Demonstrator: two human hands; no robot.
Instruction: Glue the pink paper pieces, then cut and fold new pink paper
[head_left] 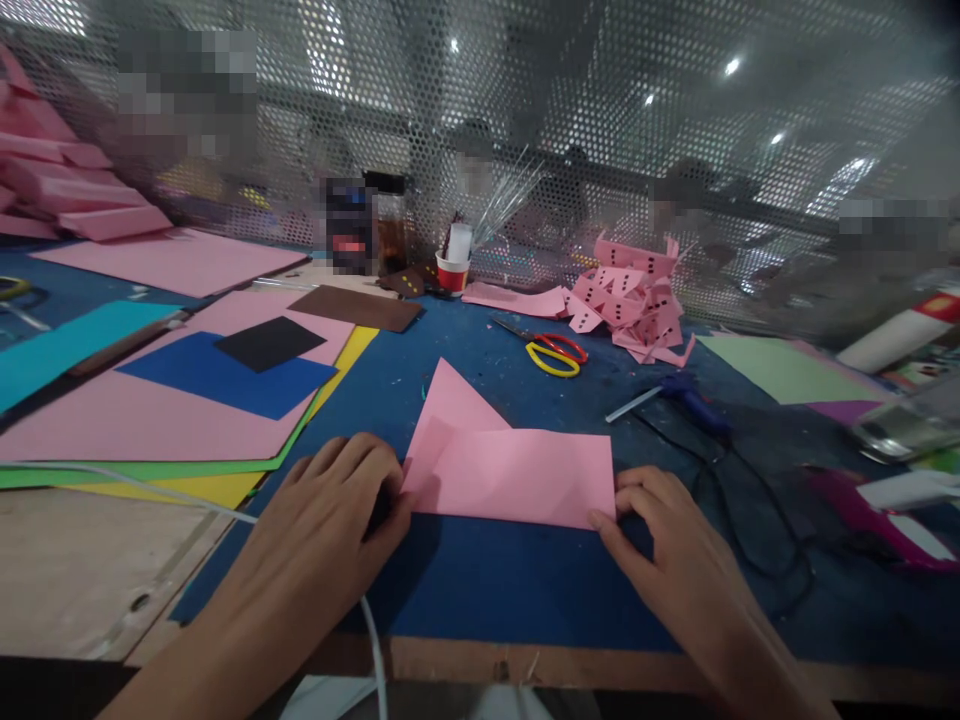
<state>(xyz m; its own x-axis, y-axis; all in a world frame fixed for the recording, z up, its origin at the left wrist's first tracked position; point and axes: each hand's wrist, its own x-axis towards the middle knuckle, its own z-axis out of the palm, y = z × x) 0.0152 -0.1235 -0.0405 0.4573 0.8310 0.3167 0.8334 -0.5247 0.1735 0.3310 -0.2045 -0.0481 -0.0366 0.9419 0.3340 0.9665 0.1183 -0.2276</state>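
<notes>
A folded sheet of pink paper (517, 475) lies on the blue table surface in front of me, a pointed flap rising at its upper left. At its left end, my left hand (341, 500) pinches the lower corner between thumb and curled fingers. My right hand (652, 520) grips the lower right corner, thumb at the near edge and fingers at the side. Beyond the paper rest scissors (555, 355) with one red and one yellow handle. A blue glue gun (694, 405) with its cord lies to the right.
Stacked coloured sheets (225, 430) cover the left side. Cut pink pieces (630, 300) with dark marks are heaped at the back, near a red-and-white cup (452, 272). A perforated metal screen (585, 100) stands behind. A white cable (375, 650) passes under my left arm.
</notes>
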